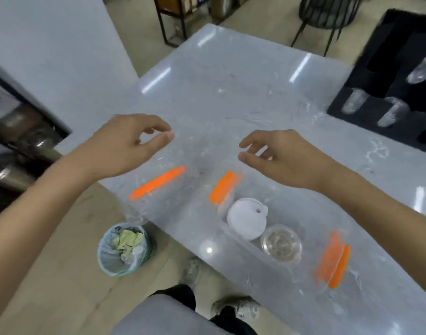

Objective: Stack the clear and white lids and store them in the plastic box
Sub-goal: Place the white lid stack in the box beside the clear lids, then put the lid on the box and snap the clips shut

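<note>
A clear plastic box [253, 247] with orange latches [332, 262] stands on the grey marble table near its front edge. Inside it lie a stack of white lids [245, 218] and, to their right, a stack of clear lids [280, 244]. The box's clear cover [163, 199], with an orange latch of its own, hangs tilted above the box's left end and is blurred. My left hand [132, 143] pinches the cover's far edge between thumb and forefinger. My right hand [279, 155] curls its thumb and fingers at the same edge farther right.
A black foam tray [376, 76] holding clear cups sits at the table's back right. On the floor to the left of the table corner stands a small waste bin [105, 252] with paper in it. Chairs and a shelf stand beyond the table.
</note>
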